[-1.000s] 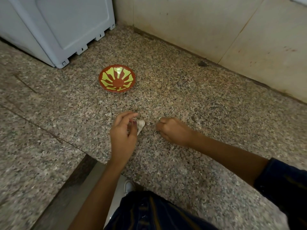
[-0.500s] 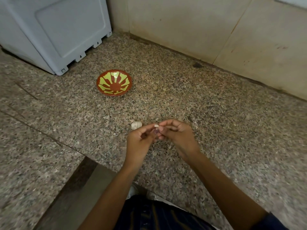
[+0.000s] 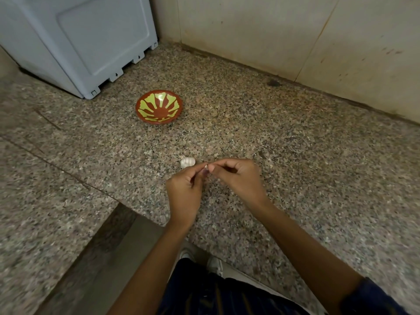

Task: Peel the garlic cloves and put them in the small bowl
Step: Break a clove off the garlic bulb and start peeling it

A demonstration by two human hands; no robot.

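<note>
1. Beyond both hands, well apart from them across the speckled stone worktop [image 3: 295, 169], sits the small bowl [image 3: 159, 107], red-brown with yellow-green rays. Nothing shows inside it, so I judge no clove has been put there yet.

2. Just past the left hand [image 3: 184, 192] lies the rest of the garlic bulb [image 3: 187, 162], a pale, ribbed lump on the worktop. A second ago the left hand was down at this bulb, fingers curled over it, while the right hand [image 3: 238, 178] rested as a fist beside it. Now the bulb lies alone and untouched.

3. Both hands have since lifted and met just on the near side of the bulb, knuckles toward the camera, fingertips together. The left hand has its thumb and forefinger closed on a single garlic clove [image 3: 205, 167]; its other fingers are folded. The right hand pinches at the same clove from the opposite side, its remaining fingers loosely curled.

4. Taken together, the change means a clove has been broken off and peeling is starting, an early stage of the task.

5. Only a small pale tip of the clove shows between the fingertips, with a darker, purplish patch under it. Whether any skin has come loose is too small to tell.
</note>
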